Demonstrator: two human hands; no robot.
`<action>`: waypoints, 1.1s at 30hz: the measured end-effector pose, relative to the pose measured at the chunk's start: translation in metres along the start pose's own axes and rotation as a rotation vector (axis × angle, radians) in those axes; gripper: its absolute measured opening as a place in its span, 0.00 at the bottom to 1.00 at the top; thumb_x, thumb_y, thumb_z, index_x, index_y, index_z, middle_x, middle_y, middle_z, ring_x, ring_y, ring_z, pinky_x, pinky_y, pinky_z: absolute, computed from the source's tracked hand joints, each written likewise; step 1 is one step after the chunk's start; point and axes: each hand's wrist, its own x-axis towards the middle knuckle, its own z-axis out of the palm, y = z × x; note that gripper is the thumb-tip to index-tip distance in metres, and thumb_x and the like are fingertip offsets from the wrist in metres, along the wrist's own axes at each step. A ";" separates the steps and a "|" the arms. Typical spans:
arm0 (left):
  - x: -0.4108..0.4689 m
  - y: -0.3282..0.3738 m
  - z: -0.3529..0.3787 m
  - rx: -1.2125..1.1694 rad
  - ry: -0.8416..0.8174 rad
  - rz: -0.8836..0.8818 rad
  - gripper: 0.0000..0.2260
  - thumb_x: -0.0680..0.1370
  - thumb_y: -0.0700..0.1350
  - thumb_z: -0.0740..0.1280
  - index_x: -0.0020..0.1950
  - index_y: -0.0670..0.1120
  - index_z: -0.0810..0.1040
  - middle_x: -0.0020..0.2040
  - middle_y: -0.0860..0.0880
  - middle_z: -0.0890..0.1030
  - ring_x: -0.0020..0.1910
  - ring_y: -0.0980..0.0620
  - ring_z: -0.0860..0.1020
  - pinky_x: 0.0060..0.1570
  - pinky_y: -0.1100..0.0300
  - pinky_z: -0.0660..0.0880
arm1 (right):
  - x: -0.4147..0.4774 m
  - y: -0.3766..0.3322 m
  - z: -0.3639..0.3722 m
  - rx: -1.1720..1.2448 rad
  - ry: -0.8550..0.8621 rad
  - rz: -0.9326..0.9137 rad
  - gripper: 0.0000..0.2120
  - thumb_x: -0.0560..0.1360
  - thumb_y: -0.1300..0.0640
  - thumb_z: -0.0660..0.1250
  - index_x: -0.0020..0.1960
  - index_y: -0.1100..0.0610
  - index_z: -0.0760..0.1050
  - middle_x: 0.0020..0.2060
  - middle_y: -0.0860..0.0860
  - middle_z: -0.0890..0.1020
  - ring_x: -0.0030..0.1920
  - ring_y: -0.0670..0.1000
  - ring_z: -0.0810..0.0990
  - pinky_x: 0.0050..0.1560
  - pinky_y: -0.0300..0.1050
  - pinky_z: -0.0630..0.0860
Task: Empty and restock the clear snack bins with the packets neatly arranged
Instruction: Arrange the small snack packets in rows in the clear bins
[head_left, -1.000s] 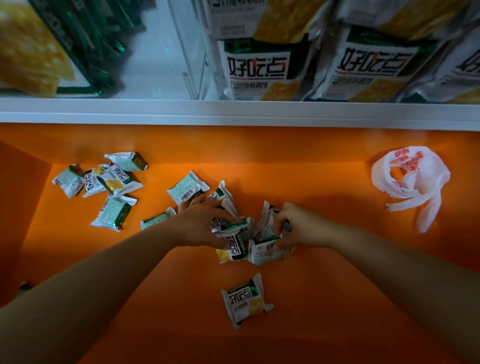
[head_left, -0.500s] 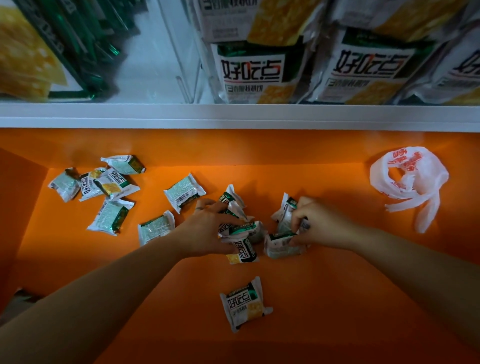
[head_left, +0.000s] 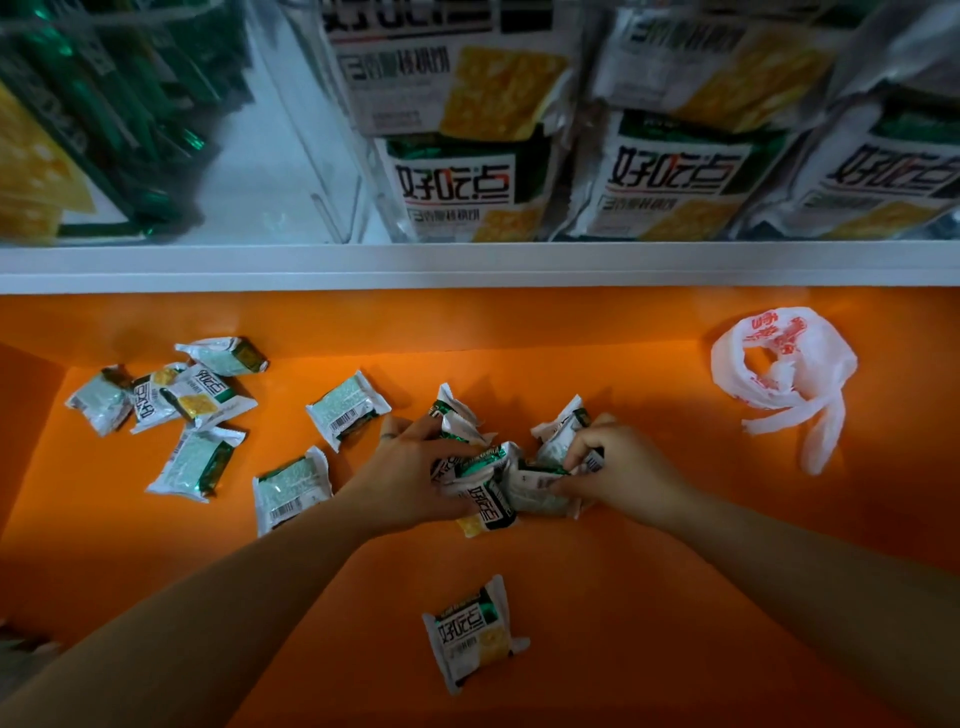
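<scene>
**Both hands closed on one bunch**

Your left hand (head_left: 410, 480) curls its fingers round the bunch of packets (head_left: 488, 506) on the orange surface (head_left: 649, 597). Your right hand (head_left: 626, 467) pinches the same bunch from the opposite side. A single packet (head_left: 470, 631) lies nearer you, between your forearms. Loose packets (head_left: 208, 395) lie scattered left of your left hand. A white plastic bag (head_left: 779, 374) sits well right of your right hand. The clear bins (head_left: 337, 208) stand beyond your fingertips.

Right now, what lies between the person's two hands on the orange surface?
In the head view, a cluster of snack packets fills the gap; the left hand and the right hand each grip it from their own side.
</scene>
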 end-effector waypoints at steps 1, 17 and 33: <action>0.000 -0.001 0.001 -0.005 0.008 -0.002 0.31 0.68 0.61 0.74 0.69 0.62 0.70 0.72 0.49 0.65 0.69 0.44 0.56 0.63 0.51 0.63 | 0.000 0.000 0.000 0.010 0.001 -0.009 0.13 0.65 0.57 0.79 0.34 0.50 0.74 0.42 0.40 0.71 0.43 0.42 0.73 0.39 0.35 0.68; -0.004 0.010 0.003 -0.240 0.063 0.096 0.28 0.69 0.52 0.76 0.67 0.59 0.71 0.57 0.53 0.65 0.50 0.56 0.68 0.45 0.73 0.66 | -0.012 -0.001 -0.023 0.102 0.035 -0.079 0.14 0.63 0.58 0.80 0.33 0.49 0.74 0.41 0.46 0.72 0.41 0.39 0.72 0.41 0.28 0.67; -0.063 0.095 -0.066 -0.250 0.141 0.269 0.26 0.69 0.50 0.76 0.59 0.67 0.67 0.50 0.64 0.61 0.46 0.73 0.68 0.39 0.77 0.66 | -0.097 -0.060 -0.105 0.040 0.127 -0.212 0.14 0.62 0.55 0.80 0.32 0.46 0.75 0.41 0.45 0.71 0.41 0.38 0.71 0.44 0.31 0.66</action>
